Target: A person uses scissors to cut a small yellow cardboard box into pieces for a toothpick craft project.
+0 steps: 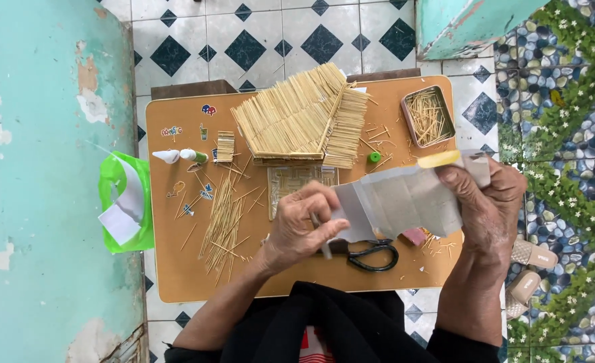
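Holding a folded grey cardboard sheet (405, 200) above the near half of the small brown table (170, 269), both hands meet over the middle of the tabletop. The left hand (301, 225) has its fingers curled together, pinching the sheet's left end along with a thin grey stick-like tool whose kind I cannot tell. The right hand (489, 202) grips the sheet's right end, fingers wrapped over the top edge, with a yellow flat piece (438, 158) held against that edge.

Black scissors (372, 255) lie just under the sheet, near the table's front edge. A loose pile of thin sticks (223, 225) spreads to the left of the left hand, leaving bare table towards the left edge. Behind the hands sits a stick-built roof model (301, 117), reaching close to the far edge. A metal tin of sticks (428, 116) stands at the far right corner. Two glue bottles (180, 156) lie at the left, and a green bag (126, 202) hangs off the left edge against the turquoise wall (42, 202).
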